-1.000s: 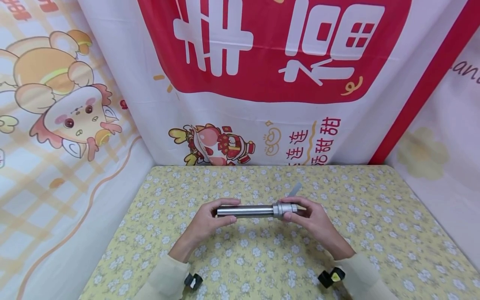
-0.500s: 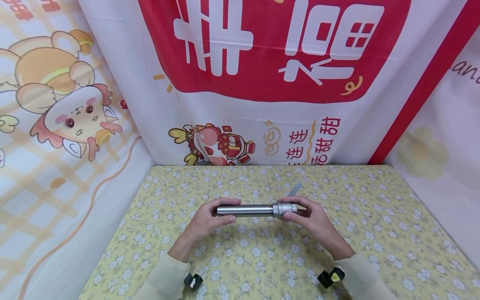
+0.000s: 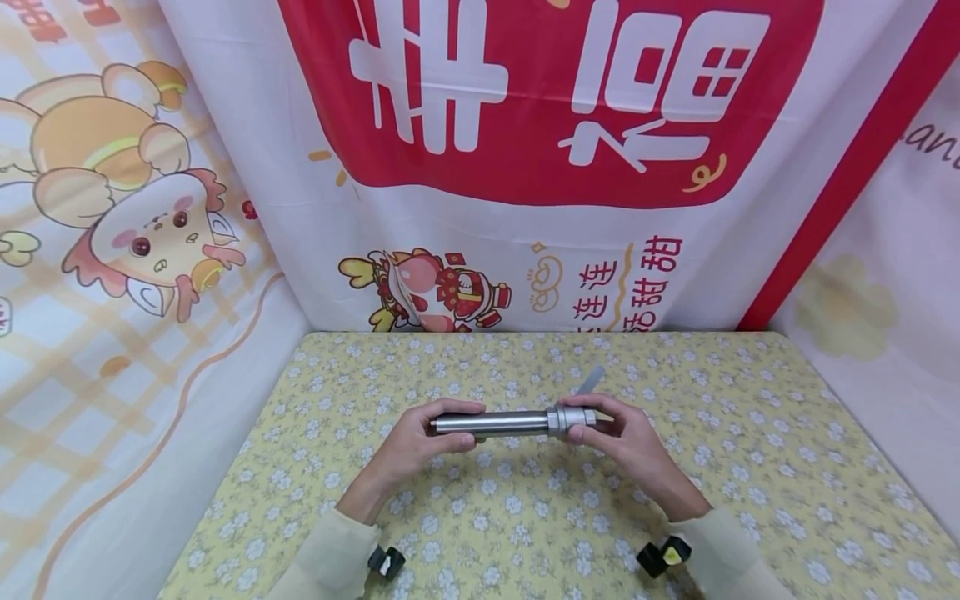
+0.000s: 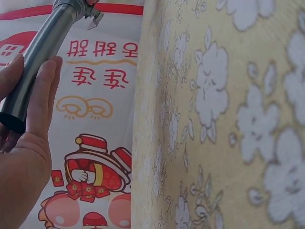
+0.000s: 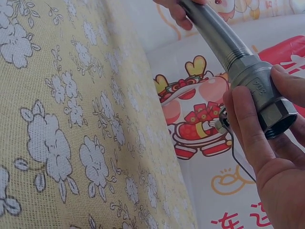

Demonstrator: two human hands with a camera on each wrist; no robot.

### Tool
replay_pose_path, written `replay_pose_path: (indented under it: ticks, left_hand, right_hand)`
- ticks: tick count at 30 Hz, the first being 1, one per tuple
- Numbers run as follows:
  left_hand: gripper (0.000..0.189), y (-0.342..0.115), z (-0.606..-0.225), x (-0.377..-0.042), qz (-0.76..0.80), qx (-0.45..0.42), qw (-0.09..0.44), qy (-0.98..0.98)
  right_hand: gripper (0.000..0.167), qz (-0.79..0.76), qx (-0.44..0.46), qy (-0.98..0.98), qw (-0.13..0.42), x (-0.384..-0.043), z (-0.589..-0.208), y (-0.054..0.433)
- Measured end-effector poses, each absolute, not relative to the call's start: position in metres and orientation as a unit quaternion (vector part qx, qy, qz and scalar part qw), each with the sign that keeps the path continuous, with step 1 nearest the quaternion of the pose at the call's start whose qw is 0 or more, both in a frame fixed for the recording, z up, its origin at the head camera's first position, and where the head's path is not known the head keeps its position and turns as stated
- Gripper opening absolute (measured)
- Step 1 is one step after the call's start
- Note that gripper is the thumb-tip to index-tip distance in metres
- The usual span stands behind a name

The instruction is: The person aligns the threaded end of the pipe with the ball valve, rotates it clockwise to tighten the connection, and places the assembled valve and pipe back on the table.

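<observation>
A steel pipe [image 3: 510, 423] is held level above the table, between both hands. My left hand [image 3: 423, 435] grips its plain left end, thumb on the near side and fingers on the far side. On the pipe's threaded right end sits a ball valve [image 5: 259, 90] with hex ends and "304" on its body. My right hand [image 3: 618, 429] holds the valve between thumb and fingers. The valve's flat lever handle [image 3: 591, 380] points away toward the back. In the left wrist view the pipe's open end [image 4: 13, 121] shows beside the palm.
The table [image 3: 495, 517] wears a yellow floral cloth. Printed white curtains [image 3: 525, 225] rise at its back, left and right. Black straps with small devices [image 3: 663, 556] sit on both wrists.
</observation>
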State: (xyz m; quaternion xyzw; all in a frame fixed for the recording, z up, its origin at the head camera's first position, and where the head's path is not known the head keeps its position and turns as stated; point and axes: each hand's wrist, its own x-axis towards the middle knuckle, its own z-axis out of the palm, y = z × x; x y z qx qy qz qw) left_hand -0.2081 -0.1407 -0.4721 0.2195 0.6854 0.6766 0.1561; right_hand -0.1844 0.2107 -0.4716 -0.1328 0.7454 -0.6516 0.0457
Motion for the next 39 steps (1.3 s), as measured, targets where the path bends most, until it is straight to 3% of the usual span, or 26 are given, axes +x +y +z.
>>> replay_pose_path:
  ticks: [15,39]
  left_hand:
    - [0.041,-0.1394,-0.4708,-0.2071,0.695,0.216,0.159,0.667]
    - [0.038,-0.1385,-0.4707,-0.2035,0.656,0.225,0.118,0.711]
  right_hand:
    - [0.043,-0.653,-0.144,0.742,0.043,-0.1847,-0.4733,0.2108]
    - [0.042,-0.650,-0.138,0.746,0.046,-0.1852,-0.4720,0.2111]
